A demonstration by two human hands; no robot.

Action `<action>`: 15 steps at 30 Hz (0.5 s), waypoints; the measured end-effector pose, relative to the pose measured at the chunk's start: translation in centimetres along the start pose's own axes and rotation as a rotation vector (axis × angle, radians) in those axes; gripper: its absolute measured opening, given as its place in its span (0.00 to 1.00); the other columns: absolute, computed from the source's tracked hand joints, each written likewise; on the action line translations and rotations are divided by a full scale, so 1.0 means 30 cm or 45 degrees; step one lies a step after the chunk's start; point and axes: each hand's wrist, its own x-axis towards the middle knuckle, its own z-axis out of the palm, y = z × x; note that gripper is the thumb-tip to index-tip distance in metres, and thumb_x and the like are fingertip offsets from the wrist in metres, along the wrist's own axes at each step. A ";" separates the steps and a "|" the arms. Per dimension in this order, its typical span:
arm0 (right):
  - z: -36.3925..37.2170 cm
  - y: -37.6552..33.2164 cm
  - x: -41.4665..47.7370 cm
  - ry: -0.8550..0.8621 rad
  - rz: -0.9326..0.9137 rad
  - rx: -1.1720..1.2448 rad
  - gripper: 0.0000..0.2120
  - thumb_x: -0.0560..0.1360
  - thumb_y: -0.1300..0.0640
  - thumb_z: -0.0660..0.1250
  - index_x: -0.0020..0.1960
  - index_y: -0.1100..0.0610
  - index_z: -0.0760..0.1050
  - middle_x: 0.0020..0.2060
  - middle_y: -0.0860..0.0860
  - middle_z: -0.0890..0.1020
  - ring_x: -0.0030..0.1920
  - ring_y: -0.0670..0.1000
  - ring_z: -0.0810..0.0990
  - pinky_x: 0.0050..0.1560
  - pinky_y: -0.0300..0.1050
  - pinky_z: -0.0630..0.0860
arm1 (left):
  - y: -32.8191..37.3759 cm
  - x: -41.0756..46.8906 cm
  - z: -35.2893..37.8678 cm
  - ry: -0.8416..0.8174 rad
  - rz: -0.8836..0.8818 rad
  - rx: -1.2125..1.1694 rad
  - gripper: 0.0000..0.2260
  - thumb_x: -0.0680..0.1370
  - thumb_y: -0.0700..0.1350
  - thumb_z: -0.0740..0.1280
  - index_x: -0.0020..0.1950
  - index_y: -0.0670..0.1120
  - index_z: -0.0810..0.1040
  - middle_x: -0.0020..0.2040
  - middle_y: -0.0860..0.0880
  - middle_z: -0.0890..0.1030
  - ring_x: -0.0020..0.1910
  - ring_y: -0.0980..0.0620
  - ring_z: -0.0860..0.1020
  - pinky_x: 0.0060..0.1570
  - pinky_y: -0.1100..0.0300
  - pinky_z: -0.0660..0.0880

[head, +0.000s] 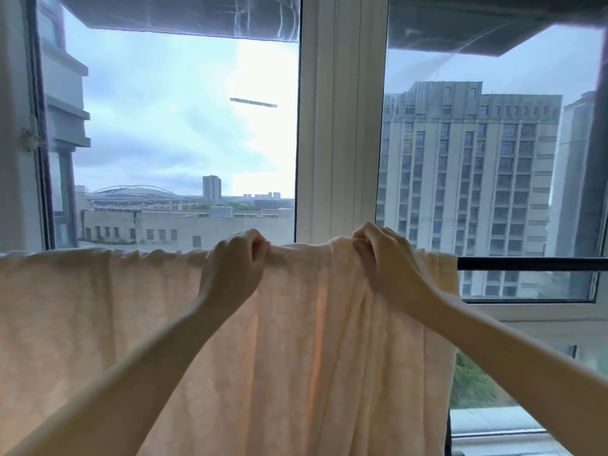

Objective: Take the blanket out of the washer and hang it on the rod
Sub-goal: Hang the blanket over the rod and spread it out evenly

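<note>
Both hands (232,261) (383,258) pinch the blanket (98,324) draped along the horizontal rod (526,263).

Left hand (234,260), right hand (385,256) and both forearms are bare.

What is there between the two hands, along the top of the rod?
In the head view, only blanket lies between the left hand and the right hand: its top edge, draped over the rod, which shows bare only further right.

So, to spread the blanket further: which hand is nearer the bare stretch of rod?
The right hand: gripping the blanket just left of the bare rod; the left hand grips farther left.
</note>
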 end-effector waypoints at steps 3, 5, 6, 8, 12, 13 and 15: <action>-0.045 0.089 -0.011 0.013 0.005 0.026 0.05 0.81 0.57 0.59 0.49 0.53 0.73 0.43 0.45 0.78 0.43 0.43 0.76 0.44 0.37 0.70 | 0.010 0.007 -0.009 -0.021 -0.059 0.030 0.07 0.80 0.45 0.65 0.45 0.45 0.80 0.35 0.53 0.79 0.33 0.58 0.76 0.32 0.65 0.68; -0.076 0.139 -0.018 0.037 -0.010 0.041 0.05 0.80 0.57 0.60 0.49 0.53 0.73 0.43 0.45 0.79 0.42 0.43 0.76 0.43 0.37 0.71 | 0.022 0.012 -0.012 -0.036 -0.097 0.053 0.07 0.80 0.45 0.65 0.46 0.44 0.81 0.35 0.52 0.79 0.33 0.57 0.77 0.32 0.64 0.69; -0.090 0.161 -0.021 0.044 -0.022 0.053 0.04 0.80 0.57 0.60 0.49 0.53 0.73 0.43 0.45 0.79 0.42 0.43 0.77 0.43 0.37 0.72 | 0.030 0.012 -0.013 -0.041 -0.115 0.069 0.07 0.80 0.45 0.65 0.46 0.44 0.81 0.34 0.53 0.78 0.33 0.58 0.75 0.31 0.66 0.67; -0.114 0.199 -0.027 0.048 -0.044 0.078 0.04 0.81 0.56 0.60 0.49 0.53 0.73 0.43 0.46 0.79 0.43 0.44 0.77 0.44 0.38 0.74 | 0.050 0.010 -0.015 -0.041 -0.148 0.103 0.07 0.79 0.44 0.65 0.47 0.43 0.81 0.34 0.52 0.77 0.32 0.59 0.74 0.32 0.68 0.64; -0.140 0.233 -0.029 0.051 -0.084 0.106 0.05 0.81 0.57 0.60 0.50 0.55 0.74 0.44 0.47 0.80 0.43 0.45 0.77 0.43 0.32 0.72 | 0.087 0.000 -0.013 -0.033 -0.210 0.149 0.06 0.79 0.44 0.65 0.49 0.43 0.81 0.38 0.51 0.80 0.37 0.56 0.77 0.34 0.69 0.65; -0.142 0.233 -0.028 0.051 -0.091 0.106 0.05 0.80 0.57 0.61 0.50 0.55 0.75 0.44 0.47 0.80 0.43 0.45 0.77 0.42 0.30 0.71 | 0.100 -0.006 -0.010 -0.009 -0.202 0.139 0.06 0.79 0.43 0.65 0.50 0.44 0.81 0.40 0.49 0.82 0.41 0.53 0.80 0.36 0.67 0.68; -0.140 0.231 -0.027 0.051 -0.102 0.113 0.05 0.80 0.57 0.61 0.50 0.56 0.75 0.44 0.47 0.80 0.43 0.46 0.78 0.44 0.33 0.73 | 0.144 -0.023 0.001 0.042 -0.114 0.085 0.06 0.79 0.43 0.65 0.52 0.46 0.82 0.48 0.50 0.83 0.48 0.52 0.80 0.45 0.61 0.74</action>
